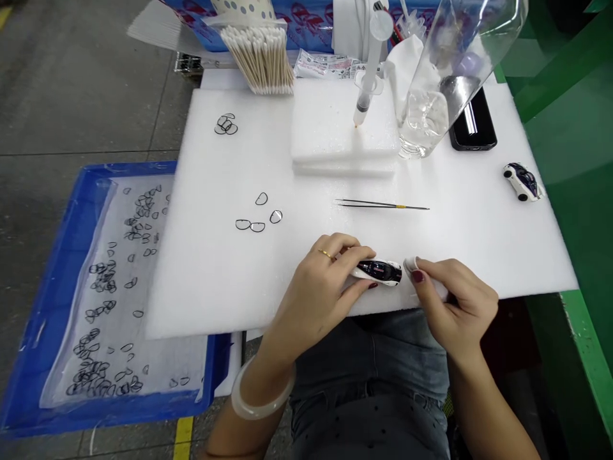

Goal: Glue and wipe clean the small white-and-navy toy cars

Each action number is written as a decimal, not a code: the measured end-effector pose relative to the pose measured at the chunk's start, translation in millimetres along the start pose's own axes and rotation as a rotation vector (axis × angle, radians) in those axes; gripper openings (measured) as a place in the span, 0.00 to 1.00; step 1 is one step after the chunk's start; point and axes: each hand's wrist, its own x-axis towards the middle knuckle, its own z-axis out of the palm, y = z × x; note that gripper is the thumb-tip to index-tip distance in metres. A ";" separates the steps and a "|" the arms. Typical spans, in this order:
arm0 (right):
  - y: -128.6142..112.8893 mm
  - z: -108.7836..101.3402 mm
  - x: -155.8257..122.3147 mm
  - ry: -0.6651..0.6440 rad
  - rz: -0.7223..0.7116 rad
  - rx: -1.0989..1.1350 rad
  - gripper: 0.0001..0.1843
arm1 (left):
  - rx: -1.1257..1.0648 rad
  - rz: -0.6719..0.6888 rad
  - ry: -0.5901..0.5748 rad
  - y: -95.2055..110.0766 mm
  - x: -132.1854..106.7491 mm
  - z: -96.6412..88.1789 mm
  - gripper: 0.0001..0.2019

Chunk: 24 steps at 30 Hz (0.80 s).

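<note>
A small white toy car (380, 271) with a black roof is gripped between the thumb and fingers of my left hand (330, 275), just above the front edge of the white foam board. Close to the car's right end, my right hand (454, 297) pinches a folded white cloth (410, 263) between thumb and forefinger; a small gap separates it from the car. Part of the cloth is hidden under my fingers. Beyond both hands lie thin dark tweezers (383, 204). Several small black-rimmed clear pieces (257, 226) rest on the board to the left.
On the foam board (205, 275) stand a foam block (325, 121) with an upright syringe (368, 83), and a tilted clear bottle (426, 121). A phone (474, 124) and another toy car (522, 182) are at right. Cotton swabs (261, 61) lie behind; a blue tray (43, 294) is at left.
</note>
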 end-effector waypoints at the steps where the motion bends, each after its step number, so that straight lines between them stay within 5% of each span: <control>1: -0.1 0.8 -1.7 -0.010 -0.042 -0.043 0.14 | -0.003 -0.004 0.025 0.4 -2.0 2.2 0.11; 7: 0.3 4.9 -5.8 -0.119 -0.250 -0.175 0.10 | -0.005 0.003 0.040 0.6 -6.5 4.8 0.10; 14: -4.0 17.1 2.5 -0.048 -0.089 -0.264 0.07 | -0.021 0.002 0.035 -1.4 -4.8 4.2 0.10; 18: -10.3 19.3 -3.8 -0.034 -0.203 -0.243 0.07 | -0.030 -0.003 0.038 -1.6 -5.3 5.1 0.10; 24: -9.8 -25.3 14.1 -0.386 -0.338 -0.166 0.09 | -0.056 -0.016 0.035 -2.4 -7.3 3.1 0.13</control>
